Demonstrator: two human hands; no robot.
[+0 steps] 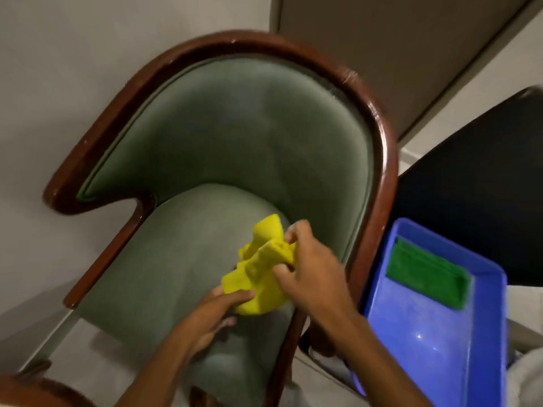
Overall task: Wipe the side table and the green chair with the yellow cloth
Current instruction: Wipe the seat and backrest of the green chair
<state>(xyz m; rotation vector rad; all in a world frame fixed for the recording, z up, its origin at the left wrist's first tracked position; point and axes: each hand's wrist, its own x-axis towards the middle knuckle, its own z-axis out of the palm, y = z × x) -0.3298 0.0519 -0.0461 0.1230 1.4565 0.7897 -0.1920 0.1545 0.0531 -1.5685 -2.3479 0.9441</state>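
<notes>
The green chair [235, 136] fills the middle of the view, with green upholstery and a curved dark red-brown wooden frame. A crumpled yellow cloth [258, 268] is held just over the seat, near its right side. My left hand [211, 315] grips the cloth's lower edge from below. My right hand [308, 265] pinches its upper right part with the fingers. Both hands hold the cloth bunched between them. No side table can be picked out with certainty.
A blue plastic tray [426, 333] with a folded green cloth [426, 271] in it sits right of the chair. A black seat [484, 183] lies behind the tray. Pale floor shows at the left, and a brown wooden edge [35, 392] at the bottom left.
</notes>
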